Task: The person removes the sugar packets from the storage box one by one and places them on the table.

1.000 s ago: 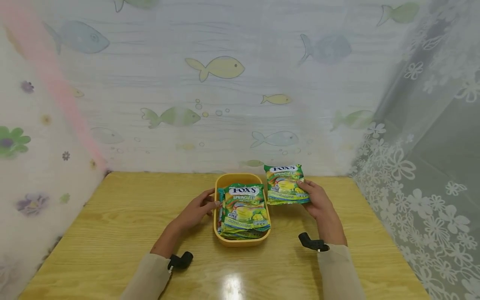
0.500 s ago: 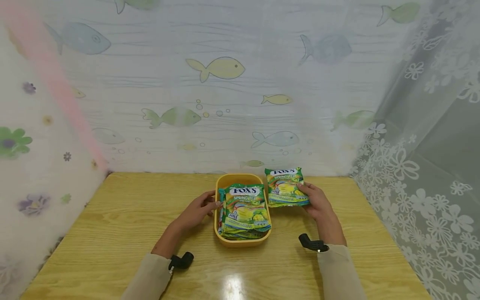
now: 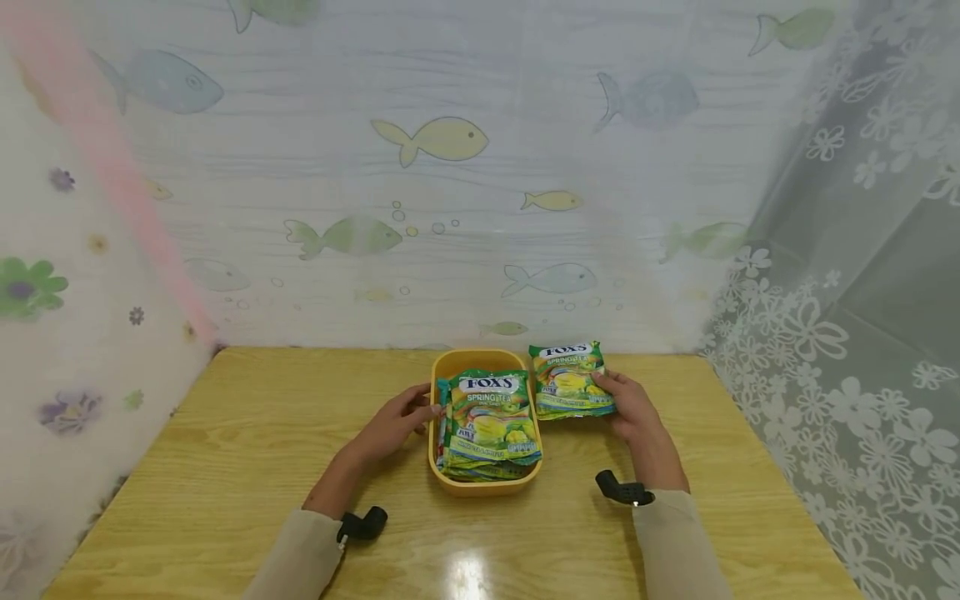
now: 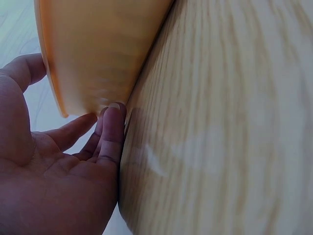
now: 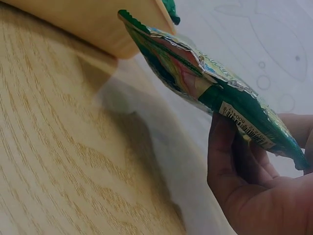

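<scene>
A yellow plastic bin (image 3: 484,490) stands on the table, filled with a stack of candy bags. On top lies a green and yellow FOX'S Spring Tea candy bag (image 3: 491,425). My left hand (image 3: 390,425) grips the bin's left side, thumb over the rim; in the left wrist view, its fingers touch the outer wall (image 4: 98,54). To the right of the bin, my right hand (image 3: 637,417) pinches a matching candy bag (image 3: 567,387) by its right edge. In the right wrist view, this bag (image 5: 190,83) is tilted above the table, its barcode visible.
The wooden table (image 3: 300,392) extends on both sides of the bin. Behind it hangs a pale curtain (image 3: 450,250) printed with fish. A sheer flowered curtain (image 3: 847,433) borders the right side.
My right hand has lowered the candy bag slightly beside the bin. My left hand and the bin have stayed in place.
</scene>
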{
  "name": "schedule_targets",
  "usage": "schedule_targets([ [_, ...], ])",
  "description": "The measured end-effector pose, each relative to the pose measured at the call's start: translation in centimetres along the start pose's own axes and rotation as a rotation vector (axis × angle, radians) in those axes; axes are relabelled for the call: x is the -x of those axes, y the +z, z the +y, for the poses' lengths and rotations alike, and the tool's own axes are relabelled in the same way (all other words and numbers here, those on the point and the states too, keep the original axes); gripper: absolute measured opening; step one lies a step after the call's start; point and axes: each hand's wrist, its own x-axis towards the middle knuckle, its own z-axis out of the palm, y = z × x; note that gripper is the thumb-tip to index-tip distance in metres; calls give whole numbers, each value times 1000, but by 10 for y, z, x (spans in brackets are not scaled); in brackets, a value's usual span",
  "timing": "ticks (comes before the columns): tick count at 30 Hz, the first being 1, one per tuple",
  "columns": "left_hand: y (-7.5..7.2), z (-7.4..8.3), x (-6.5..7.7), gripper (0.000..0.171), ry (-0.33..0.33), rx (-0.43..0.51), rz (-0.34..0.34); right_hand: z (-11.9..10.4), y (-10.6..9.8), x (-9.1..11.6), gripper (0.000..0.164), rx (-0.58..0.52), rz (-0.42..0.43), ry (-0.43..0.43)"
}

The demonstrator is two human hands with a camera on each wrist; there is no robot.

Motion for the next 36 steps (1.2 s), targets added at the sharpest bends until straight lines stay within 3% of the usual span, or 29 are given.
schedule_targets([
  [16, 0, 0, 2, 67, -32, 4, 10, 7, -1, -2, 63, 40, 24, 14],
  [26, -2, 2, 3, 65, 20, 33, -20, 9, -2, 0, 62, 54, 28, 20],
  [36, 0, 6, 5, 64, -2, 25, -1, 9, -4, 0, 66, 43, 26, 39],
])
